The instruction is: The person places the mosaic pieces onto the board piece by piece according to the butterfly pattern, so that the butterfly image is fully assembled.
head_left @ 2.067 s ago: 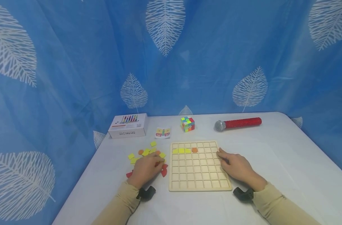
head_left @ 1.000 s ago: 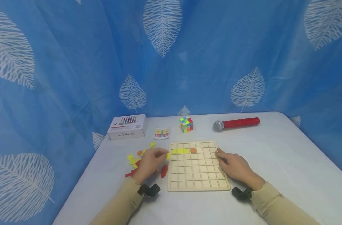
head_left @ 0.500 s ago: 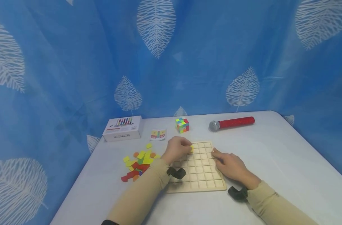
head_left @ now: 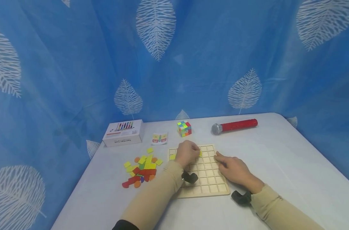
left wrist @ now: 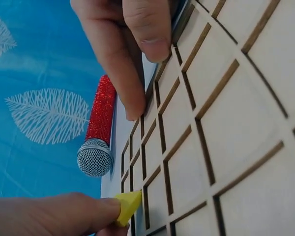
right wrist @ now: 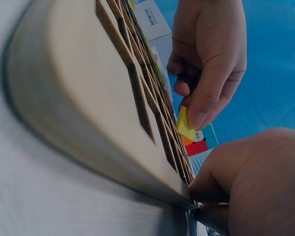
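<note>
My left hand is over the upper rows of a wooden grid board, pinching a yellow square tile between thumb and finger. In the left wrist view the tile is tilted, one corner right at the grid ribs. On the board's right edge, my right hand grips the rim with thumb and fingers. A yellow tile lies in a cell near the board's left side; the hand hides the cells beside it.
Left of the board lies a pile of loose yellow, red, orange, green and blue tiles. Behind are a white box, a butterfly pattern card, a puzzle cube and a red microphone on the white table.
My left hand has left the tile pile and moved right over the board, carrying a yellow tile. My right hand stays at the board's right edge. The head view has shifted slightly.
</note>
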`<state>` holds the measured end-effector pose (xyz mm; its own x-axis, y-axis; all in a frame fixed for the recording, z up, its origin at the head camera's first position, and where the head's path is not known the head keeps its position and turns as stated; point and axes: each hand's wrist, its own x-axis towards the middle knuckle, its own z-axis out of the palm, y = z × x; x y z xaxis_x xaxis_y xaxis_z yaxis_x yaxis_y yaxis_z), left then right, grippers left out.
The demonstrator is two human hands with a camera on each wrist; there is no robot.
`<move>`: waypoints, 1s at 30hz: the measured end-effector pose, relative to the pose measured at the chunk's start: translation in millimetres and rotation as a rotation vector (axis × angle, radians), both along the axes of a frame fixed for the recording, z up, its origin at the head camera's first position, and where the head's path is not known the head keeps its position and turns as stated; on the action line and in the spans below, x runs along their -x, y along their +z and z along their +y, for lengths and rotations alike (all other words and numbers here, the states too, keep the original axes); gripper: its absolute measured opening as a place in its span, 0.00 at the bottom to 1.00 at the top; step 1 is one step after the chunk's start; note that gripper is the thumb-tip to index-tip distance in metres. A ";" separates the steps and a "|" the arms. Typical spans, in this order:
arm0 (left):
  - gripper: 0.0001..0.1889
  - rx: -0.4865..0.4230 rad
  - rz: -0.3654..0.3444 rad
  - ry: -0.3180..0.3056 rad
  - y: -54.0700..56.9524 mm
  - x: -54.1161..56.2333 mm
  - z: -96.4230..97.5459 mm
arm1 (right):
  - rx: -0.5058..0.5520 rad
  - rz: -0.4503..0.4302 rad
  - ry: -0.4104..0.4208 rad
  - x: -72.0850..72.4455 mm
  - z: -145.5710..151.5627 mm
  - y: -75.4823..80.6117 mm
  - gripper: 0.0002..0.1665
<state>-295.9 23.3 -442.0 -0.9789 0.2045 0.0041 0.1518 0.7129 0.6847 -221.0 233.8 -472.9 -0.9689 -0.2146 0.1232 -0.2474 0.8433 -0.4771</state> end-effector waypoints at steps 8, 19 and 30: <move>0.03 0.110 0.066 -0.015 1.7 -3.4 3.9 | -0.008 -0.001 -0.005 -0.1 -0.9 1.7 0.27; 0.14 0.216 0.121 -0.047 1.9 -7.8 7.0 | -0.012 -0.002 -0.012 0.3 -1.6 1.1 0.27; 0.06 0.025 0.133 0.016 7.7 -15.5 -32.9 | -0.003 0.000 -0.014 -1.0 -2.0 1.2 0.27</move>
